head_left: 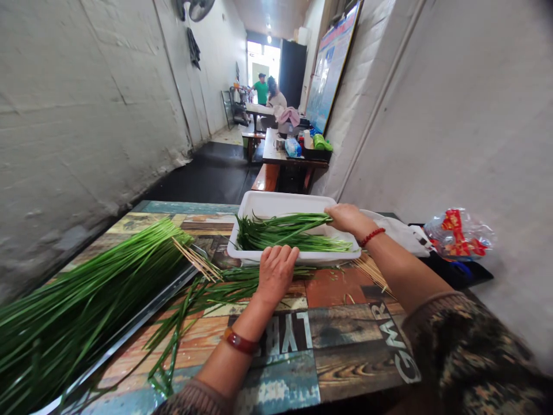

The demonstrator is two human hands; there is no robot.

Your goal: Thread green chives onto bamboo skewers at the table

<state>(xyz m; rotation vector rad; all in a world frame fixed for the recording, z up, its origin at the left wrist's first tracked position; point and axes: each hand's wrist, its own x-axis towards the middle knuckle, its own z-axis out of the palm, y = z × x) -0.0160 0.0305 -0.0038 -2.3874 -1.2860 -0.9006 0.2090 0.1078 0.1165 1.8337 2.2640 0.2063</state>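
A white plastic tub (285, 202) lies on the wooden-patterned table, with green Chinese chives (276, 230) inside it. My right hand (348, 219), closed, grips the pale ends of a bunch of these chives above the tub's right side. Fingers of my left hand (276, 271) are curled over the tub's near rim; its thumb is hidden. Loose chives (233, 288) lie on the table just left of that hand. To the left, a large heap of chives (86, 282) fills a metal tray (129, 334), and thin wooden skewers (196, 259) rest across its far end.
More skewers (374, 274) lie right of the tub, beside a white cloth or bag (401, 233). A clear plastic bag with red print (458, 233) sits by the right wall. Farther back are another table (272, 147), a bench (265, 177) and two people (261, 89).
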